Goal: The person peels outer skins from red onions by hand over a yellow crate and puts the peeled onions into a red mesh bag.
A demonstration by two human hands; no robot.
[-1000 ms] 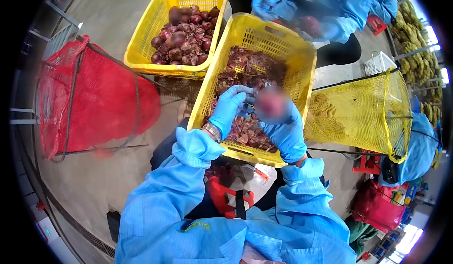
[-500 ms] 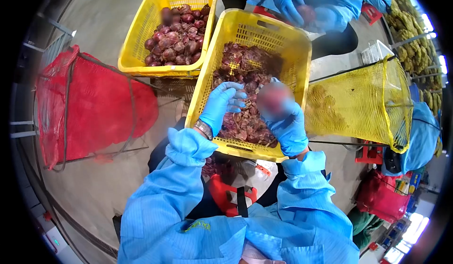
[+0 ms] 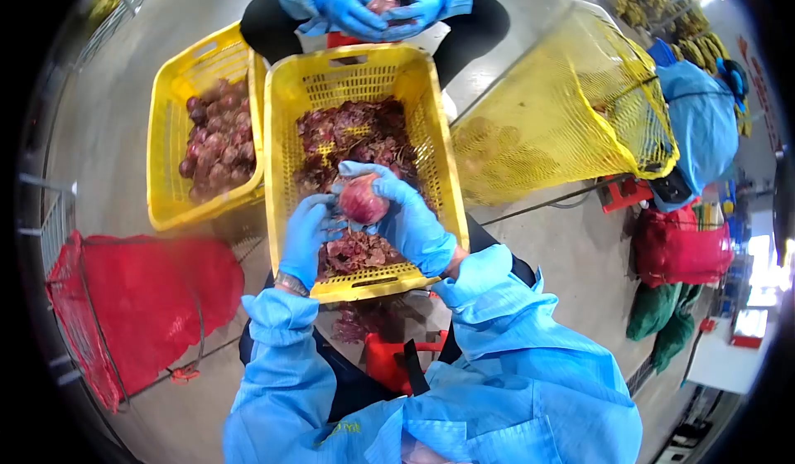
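Looks like they're peeling: right hand (image 3: 414, 219) is gripping an onion (image 3: 364, 200), left hand (image 3: 308, 236) hovering half-curled alongside, can't tell if it's pinching; next move's needing steady grip.

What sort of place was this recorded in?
Probably an indoor produce sorting or packing area: a red onion is held over a yellow crate of loose skins, another yellow crate holds more onions, and a large yellow mesh bag stands nearby.
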